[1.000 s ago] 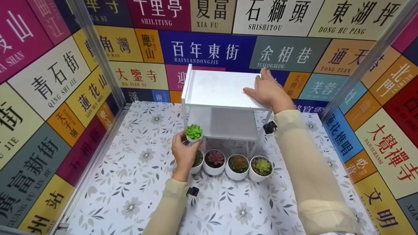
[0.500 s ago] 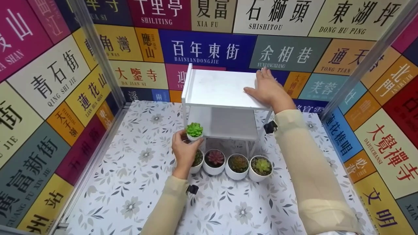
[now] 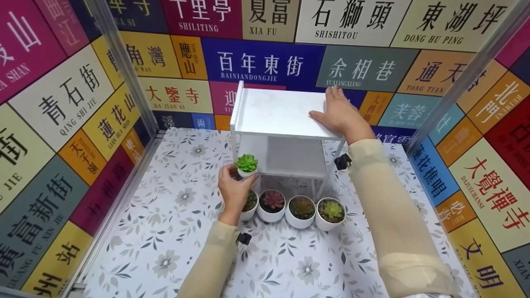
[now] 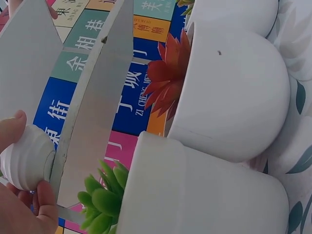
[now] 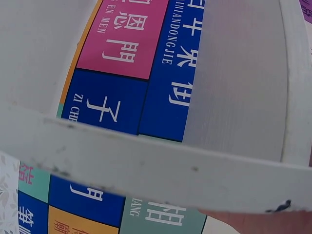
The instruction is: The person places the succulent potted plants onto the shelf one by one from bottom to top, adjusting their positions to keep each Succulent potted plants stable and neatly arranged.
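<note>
My left hand (image 3: 234, 190) pinches a small potted succulent (image 3: 247, 163), bright green in a white pot, at the front left corner of the middle shelf. In the left wrist view the ridged white pot (image 4: 28, 158) is between thumb and fingers, its base close to the shelf edge (image 4: 73, 136); whether it touches I cannot tell. My right hand (image 3: 343, 116) rests on the right end of the white shelf rack's top board (image 3: 281, 111), fingers extended toward the back and thumb spread on the board. The right wrist view shows mostly the rack's frame (image 5: 146, 163).
In front of the rack several white-potted succulents stand in a row: one partly behind my left hand (image 3: 250, 203), a reddish one (image 3: 272, 205), a brownish one (image 3: 301, 211) and a light green one (image 3: 331, 214). A floral cloth (image 3: 165, 231) lies underneath. Sign-patterned walls (image 3: 265, 62) enclose the space.
The held succulent has risen very slightly with my left hand, staying by the middle shelf's corner. My right hand and the rack have stayed in place.
</note>
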Demonstrator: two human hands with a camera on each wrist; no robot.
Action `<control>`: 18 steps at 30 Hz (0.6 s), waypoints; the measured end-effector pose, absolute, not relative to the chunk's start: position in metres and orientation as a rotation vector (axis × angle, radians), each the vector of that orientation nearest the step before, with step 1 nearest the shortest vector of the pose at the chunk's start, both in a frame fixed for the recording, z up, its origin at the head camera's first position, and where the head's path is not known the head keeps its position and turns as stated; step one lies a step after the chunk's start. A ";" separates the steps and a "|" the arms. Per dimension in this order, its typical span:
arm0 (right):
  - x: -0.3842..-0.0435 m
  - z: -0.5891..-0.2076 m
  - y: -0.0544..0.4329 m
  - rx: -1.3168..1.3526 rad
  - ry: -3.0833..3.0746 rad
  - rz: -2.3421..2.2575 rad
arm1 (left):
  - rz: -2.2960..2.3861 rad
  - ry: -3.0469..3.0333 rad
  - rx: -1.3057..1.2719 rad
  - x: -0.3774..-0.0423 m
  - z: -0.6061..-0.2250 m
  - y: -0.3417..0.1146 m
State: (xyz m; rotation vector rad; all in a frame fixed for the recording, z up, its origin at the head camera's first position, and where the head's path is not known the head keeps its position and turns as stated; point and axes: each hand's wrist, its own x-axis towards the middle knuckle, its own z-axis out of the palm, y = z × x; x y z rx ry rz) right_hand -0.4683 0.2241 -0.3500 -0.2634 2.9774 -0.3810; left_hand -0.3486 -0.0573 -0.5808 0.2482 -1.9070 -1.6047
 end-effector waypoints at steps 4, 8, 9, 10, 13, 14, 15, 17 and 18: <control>-0.468 -0.350 0.224 -0.256 2.976 -0.385 | -1.603 -1.903 0.248 -0.350 -0.582 -0.057; -0.467 -0.351 0.224 -0.273 2.978 -0.369 | -1.610 -1.889 0.241 -0.350 -0.584 -0.058; -0.467 -0.351 0.224 -0.282 2.981 -0.359 | -1.613 -1.884 0.238 -0.351 -0.584 -0.059; -0.468 -0.351 0.224 -0.290 2.983 -0.349 | -1.615 -1.880 0.234 -0.351 -0.585 -0.059; -0.468 -0.352 0.224 -0.300 2.985 -0.314 | -1.623 -1.867 0.229 -0.351 -0.585 -0.060; -0.468 -0.352 0.224 -0.303 2.988 -0.302 | -1.627 -1.860 0.227 -0.351 -0.585 -0.060; -0.468 -0.352 0.223 -0.298 2.988 -0.297 | -1.633 -1.855 0.226 -0.351 -0.584 -0.060; -0.469 -0.352 0.223 -0.291 2.987 -0.286 | -1.644 -1.848 0.226 -0.350 -0.583 -0.059; -0.469 -0.352 0.223 -0.289 2.987 -0.283 | -1.649 -1.845 0.226 -0.350 -0.583 -0.059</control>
